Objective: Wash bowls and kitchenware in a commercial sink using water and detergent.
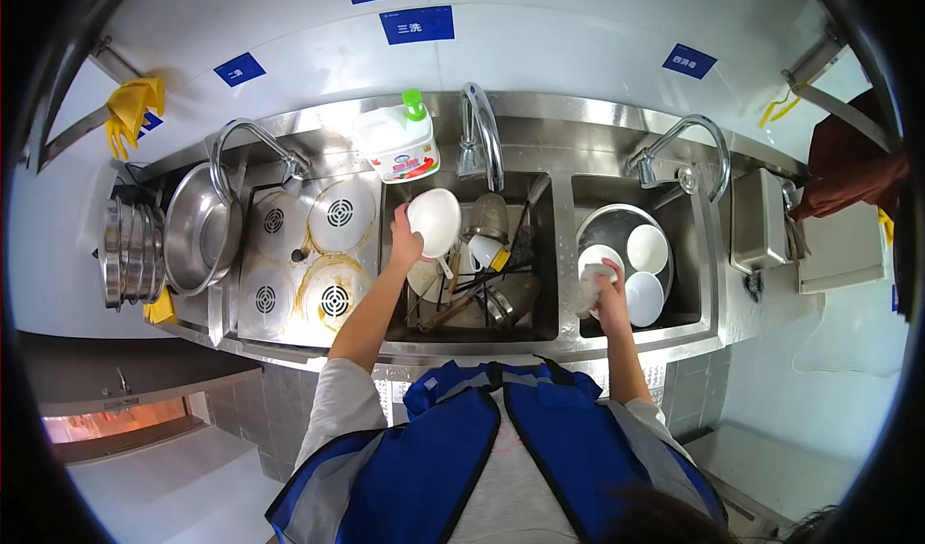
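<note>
My left hand point(407, 242) grips the rim of a white bowl point(435, 220) above the middle sink basin point(470, 334). Below it lie a white spoon point(444, 266), a metal pot point(517, 300), a dented-looking metal vessel point(489, 215), a white cup with a yellow part point(484, 250) and several dark sticks. Over the right basin point(683, 305), my right hand point(613, 298) is closed around a pale, wet-looking wad point(598, 281), a cloth or scrubber. That wad touches or covers part of a white bowl point(598, 253). Two more white bowls point(647, 249) sit beside it, by a round metal pan point(614, 219).
Chrome taps point(483, 136) arch over the basins. A white detergent jug with a green cap point(399, 139) stands behind the middle one. Left are a perforated steel plate point(303, 255), a large steel bowl point(204, 229) and stacked metal pans point(134, 255). A steel container point(755, 219) stands right.
</note>
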`<action>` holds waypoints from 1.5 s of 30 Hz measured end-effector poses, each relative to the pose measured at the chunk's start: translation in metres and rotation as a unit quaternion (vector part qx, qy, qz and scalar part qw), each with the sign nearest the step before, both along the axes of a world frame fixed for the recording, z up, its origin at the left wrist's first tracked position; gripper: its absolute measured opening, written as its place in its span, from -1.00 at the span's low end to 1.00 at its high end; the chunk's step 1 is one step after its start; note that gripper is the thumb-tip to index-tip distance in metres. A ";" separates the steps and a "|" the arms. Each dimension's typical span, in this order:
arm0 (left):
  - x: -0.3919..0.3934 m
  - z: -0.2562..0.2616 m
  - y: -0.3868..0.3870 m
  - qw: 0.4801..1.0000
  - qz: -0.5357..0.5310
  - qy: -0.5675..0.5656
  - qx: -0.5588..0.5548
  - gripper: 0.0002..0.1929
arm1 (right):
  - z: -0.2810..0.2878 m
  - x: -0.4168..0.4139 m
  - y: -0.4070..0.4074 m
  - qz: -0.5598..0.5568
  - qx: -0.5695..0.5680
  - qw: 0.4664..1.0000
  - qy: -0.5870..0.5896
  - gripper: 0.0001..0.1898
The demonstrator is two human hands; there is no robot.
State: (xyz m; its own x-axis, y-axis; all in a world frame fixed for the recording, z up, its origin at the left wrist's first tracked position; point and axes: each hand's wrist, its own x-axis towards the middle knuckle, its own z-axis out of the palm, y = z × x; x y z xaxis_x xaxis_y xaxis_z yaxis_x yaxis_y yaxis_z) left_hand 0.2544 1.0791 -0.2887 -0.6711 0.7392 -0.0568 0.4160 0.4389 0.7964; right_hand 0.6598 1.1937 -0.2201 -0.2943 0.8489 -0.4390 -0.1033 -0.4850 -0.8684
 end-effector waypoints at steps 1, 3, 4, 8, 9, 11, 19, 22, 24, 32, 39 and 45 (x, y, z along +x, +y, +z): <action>0.006 0.015 0.003 0.982 0.004 -0.187 0.036 -0.27 | 0.008 -0.013 -0.002 0.026 0.012 1.000 0.008 -0.57; 0.023 0.046 0.005 0.840 0.016 -0.532 0.104 -0.23 | 0.028 -0.048 -0.004 0.095 0.147 0.985 0.000 -0.52; 0.033 0.055 0.008 0.840 0.015 -0.532 0.103 -0.23 | 0.038 -0.067 -0.004 0.128 0.255 0.958 0.019 -0.48; 0.081 0.086 0.006 0.794 -0.054 -0.599 0.086 -0.16 | 0.102 -0.134 -0.015 0.235 0.589 0.745 -0.208 -0.45; 0.092 0.094 0.008 0.795 -0.068 -0.597 0.081 -0.15 | 0.111 -0.139 -0.016 0.265 0.639 0.665 -0.282 -0.42; 0.103 0.098 0.008 0.785 -0.090 -0.606 0.087 -0.14 | 0.099 -0.140 -0.015 0.289 0.604 0.684 -0.289 -0.39; 0.115 0.104 0.002 0.797 -0.133 -0.571 0.147 -0.15 | 0.068 -0.136 -0.010 0.329 0.554 0.709 -0.286 -0.40; 0.115 0.110 0.005 0.786 -0.114 -0.592 0.137 -0.20 | 0.059 -0.133 -0.003 0.406 0.486 0.745 -0.209 -0.43; 0.111 0.104 0.006 0.800 -0.099 -0.567 0.168 -0.25 | 0.057 -0.132 -0.001 0.468 0.553 0.656 -0.212 -0.41; 0.114 0.067 0.009 0.824 -0.053 -0.533 0.185 -0.54 | 0.054 -0.148 0.014 0.628 0.376 0.657 -0.182 -0.57; 0.122 0.062 0.016 0.832 -0.021 -0.552 0.051 -0.51 | -0.002 -0.129 0.018 0.527 -0.033 0.849 -0.022 -0.57; 0.117 0.059 0.009 0.784 0.035 -0.598 0.159 -0.49 | 0.000 -0.086 0.010 0.148 -0.030 0.970 0.192 -0.50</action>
